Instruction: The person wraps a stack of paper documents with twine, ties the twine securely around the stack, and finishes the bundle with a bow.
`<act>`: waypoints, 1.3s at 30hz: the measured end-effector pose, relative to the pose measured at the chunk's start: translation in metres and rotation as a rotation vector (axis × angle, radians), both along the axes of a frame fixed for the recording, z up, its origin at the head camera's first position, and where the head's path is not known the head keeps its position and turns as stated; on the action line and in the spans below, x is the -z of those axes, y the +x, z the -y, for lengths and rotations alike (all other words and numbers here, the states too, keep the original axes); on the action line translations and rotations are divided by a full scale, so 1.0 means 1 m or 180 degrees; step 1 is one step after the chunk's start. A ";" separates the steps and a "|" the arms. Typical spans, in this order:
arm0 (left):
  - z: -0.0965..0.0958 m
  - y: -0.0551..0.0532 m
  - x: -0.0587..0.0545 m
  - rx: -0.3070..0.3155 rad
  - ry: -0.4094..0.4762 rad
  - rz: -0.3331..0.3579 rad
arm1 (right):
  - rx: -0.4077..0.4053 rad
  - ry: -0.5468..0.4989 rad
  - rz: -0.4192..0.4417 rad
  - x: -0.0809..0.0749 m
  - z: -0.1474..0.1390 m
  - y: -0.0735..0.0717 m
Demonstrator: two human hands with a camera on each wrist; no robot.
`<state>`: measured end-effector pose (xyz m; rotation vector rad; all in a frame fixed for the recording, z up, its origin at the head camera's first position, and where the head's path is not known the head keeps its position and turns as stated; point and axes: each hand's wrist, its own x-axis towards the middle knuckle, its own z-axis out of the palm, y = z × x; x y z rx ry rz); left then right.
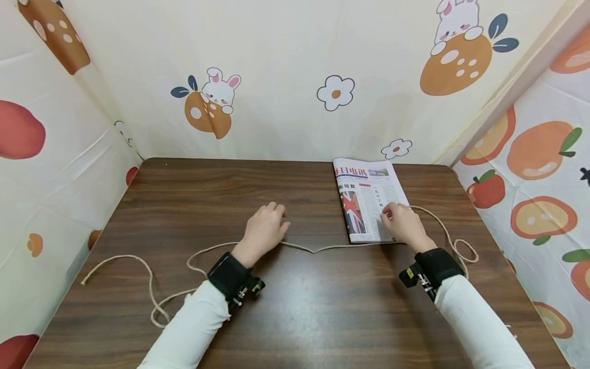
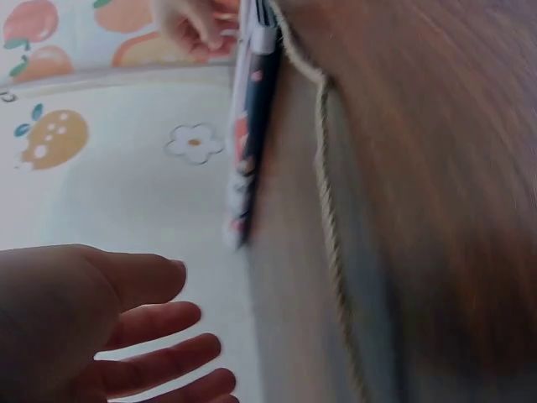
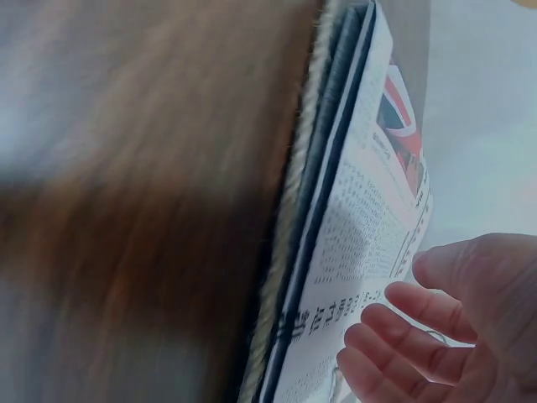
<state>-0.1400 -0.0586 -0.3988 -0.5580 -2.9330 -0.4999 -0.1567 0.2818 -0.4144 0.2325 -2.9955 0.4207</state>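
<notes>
Cream-coloured rope [image 1: 313, 251] lay across the brown wood-grain bench [image 1: 322, 318], its long axis running crosswise from left to right. Its loose left end pointed toward a pale cloth [image 1: 50, 200] with red fruit shapes; from there it curved down into a small loop, passed behind the left sleeve [image 1: 193, 328], came out in a bend and went behind the left wrist. The left hand [image 1: 264, 229] hovered near the rope with its fingers loosely bent, thumb apart, grasping nothing. A black band with a small device [image 1: 235, 279] circled that wrist.

Further right, the rope sagged slightly, then ran close along the near edge of a folded newspaper [image 1: 373, 197]. The paper's long axis pointed away from the person, its top leaning a little left, and its print faced the person. Red masthead characters included "日电讯"; below stood black headings, columns of small text too fine to read, and a Union Jack picture.

The right hand [image 1: 406, 224] hung over the paper's near right part, fingers relaxed and slightly curled, with nothing in its grasp, and blocked the view of the rope there. Beyond it the rope reappeared, bending down to a loop at the right. A fruit-printed cloth [image 1: 546, 189] bordered that side.
</notes>
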 end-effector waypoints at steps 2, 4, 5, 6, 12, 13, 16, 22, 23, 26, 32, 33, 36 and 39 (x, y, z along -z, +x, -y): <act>-0.010 -0.005 0.005 0.0008 0.0054 0.0079 | 0.0065 -0.0052 0.0120 0.000 0.002 -0.005; -0.020 -0.008 0.009 0.0019 0.0094 0.0175 | 0.0133 -0.0075 0.0220 0.001 0.004 -0.010; -0.025 -0.010 0.011 0.0030 0.0113 0.0222 | 0.0169 -0.0085 0.0269 0.001 0.005 -0.013; -0.031 -0.012 0.012 0.0040 0.0148 0.0266 | 0.0199 -0.0094 0.0309 0.001 0.005 -0.015; -0.061 -0.021 0.017 0.0063 0.0495 0.0483 | 0.0357 -0.0138 0.0453 0.002 0.006 -0.025; -0.066 -0.023 0.017 0.0062 0.0561 0.0528 | 0.0379 -0.0145 0.0471 0.001 0.006 -0.026; -0.078 -0.026 0.019 0.0044 0.0684 0.0650 | 0.0439 -0.0158 0.0507 0.000 0.004 -0.027; -0.095 -0.029 0.024 -0.0038 0.0742 0.0841 | 0.0654 -0.0139 0.0622 -0.002 -0.008 -0.028; -0.097 -0.030 0.025 -0.0051 0.0755 0.0866 | 0.0694 -0.0140 0.0645 -0.002 -0.011 -0.028; -0.104 -0.032 0.027 -0.0109 0.0831 0.0940 | 0.0774 -0.0148 0.0705 -0.002 -0.019 -0.028; -0.112 -0.040 0.027 -0.0304 0.1048 0.1112 | 0.0828 -0.0052 0.0757 -0.001 -0.033 -0.029; -0.113 -0.041 0.026 -0.0327 0.1090 0.1153 | 0.0824 -0.0018 0.0755 -0.001 -0.035 -0.029; -0.115 -0.044 0.022 -0.0380 0.1157 0.1254 | 0.0828 0.0039 0.0747 0.000 -0.042 -0.030; -0.119 -0.046 0.019 -0.0422 0.1213 0.1343 | 0.0865 0.0049 0.0762 0.002 -0.049 -0.031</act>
